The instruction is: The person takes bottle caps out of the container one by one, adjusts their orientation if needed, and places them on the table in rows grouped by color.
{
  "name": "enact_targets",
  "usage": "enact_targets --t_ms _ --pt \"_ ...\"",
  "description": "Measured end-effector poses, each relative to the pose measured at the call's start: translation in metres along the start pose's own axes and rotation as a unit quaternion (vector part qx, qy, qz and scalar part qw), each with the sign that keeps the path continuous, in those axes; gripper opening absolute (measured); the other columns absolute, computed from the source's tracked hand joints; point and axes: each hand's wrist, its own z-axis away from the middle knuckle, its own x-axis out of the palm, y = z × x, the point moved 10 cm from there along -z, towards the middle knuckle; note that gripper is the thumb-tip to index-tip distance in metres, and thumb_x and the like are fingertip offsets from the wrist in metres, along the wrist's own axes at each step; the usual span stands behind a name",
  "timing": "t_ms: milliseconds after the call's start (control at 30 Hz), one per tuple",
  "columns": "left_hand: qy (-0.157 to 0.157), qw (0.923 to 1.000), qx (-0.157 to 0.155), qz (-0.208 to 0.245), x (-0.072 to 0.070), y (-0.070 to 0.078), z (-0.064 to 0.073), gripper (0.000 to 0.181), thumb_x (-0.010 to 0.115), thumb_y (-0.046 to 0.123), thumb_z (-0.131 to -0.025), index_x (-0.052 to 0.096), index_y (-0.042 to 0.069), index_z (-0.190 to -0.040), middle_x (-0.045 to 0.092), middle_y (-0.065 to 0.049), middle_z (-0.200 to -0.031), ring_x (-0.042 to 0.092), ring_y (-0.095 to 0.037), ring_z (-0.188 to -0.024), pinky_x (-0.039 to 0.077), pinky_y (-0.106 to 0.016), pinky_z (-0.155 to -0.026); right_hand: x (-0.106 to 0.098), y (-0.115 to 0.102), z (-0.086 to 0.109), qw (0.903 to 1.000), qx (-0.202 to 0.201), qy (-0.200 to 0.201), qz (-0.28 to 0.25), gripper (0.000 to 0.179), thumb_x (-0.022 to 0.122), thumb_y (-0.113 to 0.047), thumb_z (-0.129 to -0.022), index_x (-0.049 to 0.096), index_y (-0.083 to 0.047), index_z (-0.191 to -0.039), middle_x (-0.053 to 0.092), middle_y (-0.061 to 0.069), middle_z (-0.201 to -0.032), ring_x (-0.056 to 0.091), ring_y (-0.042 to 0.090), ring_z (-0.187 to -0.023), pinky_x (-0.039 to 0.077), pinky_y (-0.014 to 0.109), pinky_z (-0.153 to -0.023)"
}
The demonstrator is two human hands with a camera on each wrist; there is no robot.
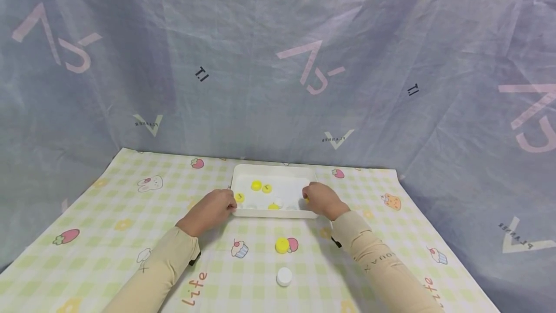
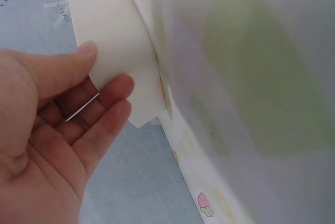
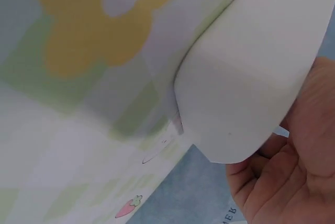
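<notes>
A shallow white tray (image 1: 273, 213) sits toward the back of the table, with several yellow bottle caps (image 1: 256, 185) and some white ones lying in it. My left hand (image 1: 215, 207) holds the tray's left side near the front corner. In the left wrist view, thumb and fingers close around the edge of the tray wall (image 2: 112, 25). At the opposite side my right hand (image 1: 325, 200) grips the right wall, its fingers curled over the rim. The right wrist view shows that tray wall (image 3: 241, 77) with the hand (image 3: 293, 166) at its edge, fingertips partly hidden.
In front of the tray, a yellow cap (image 1: 282, 245) lies on the checked tablecloth (image 1: 226, 284), overlapping a printed pink picture. Closer to me is a white cap (image 1: 284, 277). A grey-blue curtain (image 1: 243, 86) hangs right behind the table's back edge.
</notes>
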Motion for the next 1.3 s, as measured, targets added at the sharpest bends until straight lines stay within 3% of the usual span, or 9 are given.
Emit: enact_targets --t_ms 267,900,1133,1300 --pt "-0.006 0.9999 -0.005 0.012 0.001 -0.001 0.001 0.030 0.068 0.003 -0.092 0.067 0.016 -0.065 0.044 0.008 -0.067 0.035 -0.008 -0.063 0.039 -0.026 -0.065 0.002 0.000 0.000 0.9999 0.000 -0.008 -0.009 0.006 0.069 -0.011 -0.093 0.070 -0.005 -0.092 0.059 0.002 -0.085 0.053 0.014 -0.074 0.051 0.035 -0.076" --pt "-0.003 0.9999 -0.007 0.015 0.001 -0.002 0.000 0.029 0.068 0.003 -0.092 0.067 0.016 -0.066 0.045 0.008 -0.067 0.035 -0.009 -0.062 0.038 -0.026 -0.063 0.001 -0.001 0.001 0.9991 -0.001 -0.001 -0.041 0.006 0.068 -0.002 -0.091 0.072 -0.003 -0.095 0.067 0.008 -0.090 0.062 0.020 -0.083 0.053 0.038 -0.081" --pt "-0.001 1.0000 -0.001 0.000 0.000 0.000 0.001 0.024 0.070 0.003 -0.091 0.070 0.016 -0.071 0.046 0.009 -0.068 0.039 -0.009 -0.062 0.040 -0.027 -0.064 -0.012 0.001 0.003 0.9958 0.000 0.034 -0.085 0.020 0.069 -0.003 -0.089 0.072 -0.002 -0.109 0.068 0.009 -0.101 0.065 0.024 -0.096 0.053 0.038 -0.087" --pt "-0.005 1.0000 -0.006 0.002 0.000 -0.001 0.002 0.025 0.068 0.003 -0.092 0.070 0.016 -0.070 0.046 0.008 -0.069 0.039 -0.009 -0.062 0.039 -0.027 -0.064 -0.036 -0.006 0.012 0.9885 -0.009 0.080 -0.129 0.021 0.069 -0.005 -0.090 0.072 -0.002 -0.111 0.067 0.007 -0.101 0.064 0.021 -0.092 0.053 0.038 -0.084"
